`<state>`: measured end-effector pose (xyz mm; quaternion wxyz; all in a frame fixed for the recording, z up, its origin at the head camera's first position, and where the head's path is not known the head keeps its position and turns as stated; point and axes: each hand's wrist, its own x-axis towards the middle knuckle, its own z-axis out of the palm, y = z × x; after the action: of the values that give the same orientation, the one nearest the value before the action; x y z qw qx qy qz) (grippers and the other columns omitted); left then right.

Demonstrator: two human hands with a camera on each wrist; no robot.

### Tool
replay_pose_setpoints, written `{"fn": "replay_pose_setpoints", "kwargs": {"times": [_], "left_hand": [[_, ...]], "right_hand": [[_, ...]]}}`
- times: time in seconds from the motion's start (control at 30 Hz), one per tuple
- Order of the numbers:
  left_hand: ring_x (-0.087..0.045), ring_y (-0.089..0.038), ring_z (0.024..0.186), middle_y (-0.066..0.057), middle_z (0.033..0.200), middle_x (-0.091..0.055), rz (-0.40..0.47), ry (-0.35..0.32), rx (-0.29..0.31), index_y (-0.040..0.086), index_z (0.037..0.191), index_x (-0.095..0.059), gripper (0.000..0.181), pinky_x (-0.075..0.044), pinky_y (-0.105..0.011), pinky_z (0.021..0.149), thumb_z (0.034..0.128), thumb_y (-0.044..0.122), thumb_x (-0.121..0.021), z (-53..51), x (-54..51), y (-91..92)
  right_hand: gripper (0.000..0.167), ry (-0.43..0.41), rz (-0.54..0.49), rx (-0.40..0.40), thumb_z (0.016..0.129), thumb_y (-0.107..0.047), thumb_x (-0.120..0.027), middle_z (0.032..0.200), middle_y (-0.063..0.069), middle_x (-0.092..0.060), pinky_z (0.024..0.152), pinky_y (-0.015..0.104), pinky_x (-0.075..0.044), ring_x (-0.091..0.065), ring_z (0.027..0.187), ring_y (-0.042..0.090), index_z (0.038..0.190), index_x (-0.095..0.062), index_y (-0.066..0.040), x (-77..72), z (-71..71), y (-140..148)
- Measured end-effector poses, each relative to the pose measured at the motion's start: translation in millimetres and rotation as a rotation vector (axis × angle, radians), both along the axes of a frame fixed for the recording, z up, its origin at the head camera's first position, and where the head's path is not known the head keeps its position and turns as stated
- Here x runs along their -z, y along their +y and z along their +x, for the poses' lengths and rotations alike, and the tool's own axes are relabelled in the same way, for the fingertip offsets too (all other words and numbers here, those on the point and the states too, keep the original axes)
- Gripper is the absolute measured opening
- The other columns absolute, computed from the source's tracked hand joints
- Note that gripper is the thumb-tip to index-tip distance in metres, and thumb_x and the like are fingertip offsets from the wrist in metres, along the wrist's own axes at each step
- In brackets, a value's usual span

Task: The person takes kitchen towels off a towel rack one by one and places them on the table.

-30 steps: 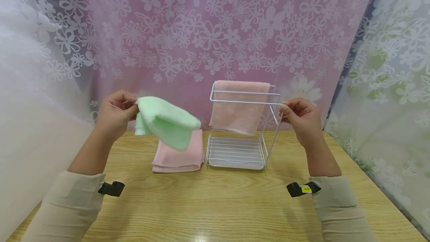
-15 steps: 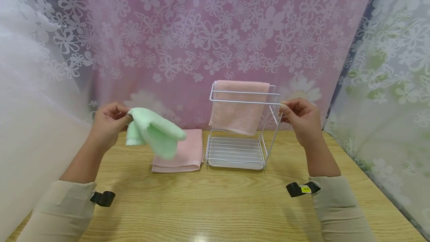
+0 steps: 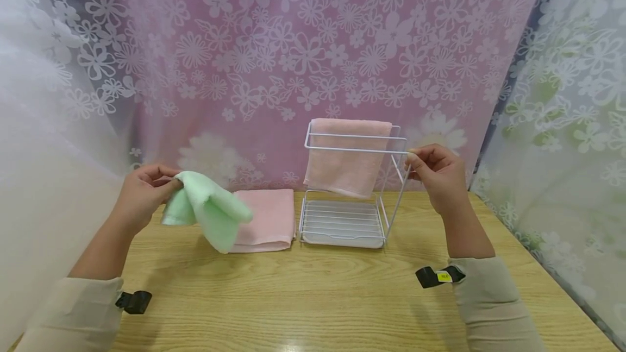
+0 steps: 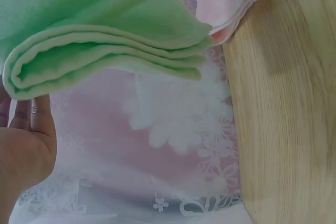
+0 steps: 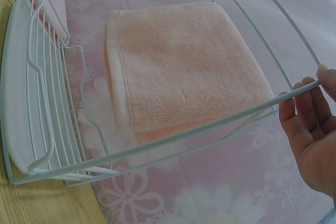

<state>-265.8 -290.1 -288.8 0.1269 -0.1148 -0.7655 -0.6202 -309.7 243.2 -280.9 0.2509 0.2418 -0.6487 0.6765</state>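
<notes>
My left hand (image 3: 143, 194) pinches a folded green towel (image 3: 207, 208) by one edge, so it droops in the air just left of and partly over a folded pink towel (image 3: 269, 216) on the table. In the left wrist view the green towel (image 4: 105, 56) shows several soft layers. With thumb and fingers, my right hand (image 3: 440, 178) grips the upper right corner of a white wire rack (image 3: 354, 150). Another pink towel (image 3: 347, 173) hangs over the rack's rear top bar; its weave shows closely in the right wrist view, where the rack's side bar (image 5: 210, 120) runs to my fingertips.
A white tray (image 3: 342, 240) lies under the rack's lower wire shelf. The wooden table (image 3: 303, 297) extends toward me. Behind it hangs a pink flowered curtain (image 3: 274, 42), with pale sheets (image 3: 577, 124) at both sides.
My left hand has moved left and down with the green towel, uncovering more of the folded pink towel. The right hand keeps its grip on the rack, which has stayed in place.
</notes>
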Motion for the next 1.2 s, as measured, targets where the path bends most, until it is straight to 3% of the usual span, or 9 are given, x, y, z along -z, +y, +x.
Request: {"fn": "replay_pose_setpoints", "kwargs": {"times": [0.23,0.7,1.0,1.2], "left_hand": [[-0.065,-0.004,0.087,0.014,0.097,-0.066,-0.277,-0.015,-0.105,0.006,0.111,-0.067,0.026,-0.056,-0.027,0.069,0.0951,0.027,-0.066,6.2,-1.2,-13.2],[-0.063,-0.001,0.082,0.022,0.092,-0.067,-0.412,-0.036,-0.153,0.004,0.114,-0.065,0.033,-0.055,-0.029,0.063,0.0953,0.031,-0.065,18.6,-13.6,-30.5],[-0.068,-0.01,0.076,0.017,0.091,-0.071,-0.5,-0.045,-0.114,0.002,0.109,-0.069,0.033,-0.054,-0.032,0.059,0.0917,0.03,-0.07,23.9,-23.3,-36.9],[-0.067,-0.017,0.073,0.005,0.095,-0.073,-0.574,-0.082,-0.035,0.001,0.108,-0.069,0.029,-0.055,-0.034,0.058,0.0919,0.025,-0.071,27.0,-29.1,-42.2]], "right_hand": [[0.02,0.007,0.011,0.013,0.091,-0.001,-0.066,0.079,0.006,-0.067,0.063,0.025,-0.057,-0.064,0.063,0.019,0.096,-0.06,0.018,0.3,0.2,0],[0.02,0.004,0.011,0.016,0.092,0.0,-0.065,0.079,0.006,-0.066,0.063,0.025,-0.057,-0.063,0.065,0.016,0.097,-0.059,0.019,-0.9,1.9,-1],[0.022,0.005,0.023,0.019,0.092,-0.001,-0.065,0.079,0.006,-0.066,0.064,0.024,-0.057,-0.063,0.066,0.016,0.097,-0.058,0.019,-0.5,2.2,0],[0.02,0.001,0.012,0.013,0.092,0.0,-0.065,0.08,0.005,-0.066,0.064,0.024,-0.057,-0.063,0.066,0.016,0.097,-0.059,0.018,0.2,1.9,0]]}}
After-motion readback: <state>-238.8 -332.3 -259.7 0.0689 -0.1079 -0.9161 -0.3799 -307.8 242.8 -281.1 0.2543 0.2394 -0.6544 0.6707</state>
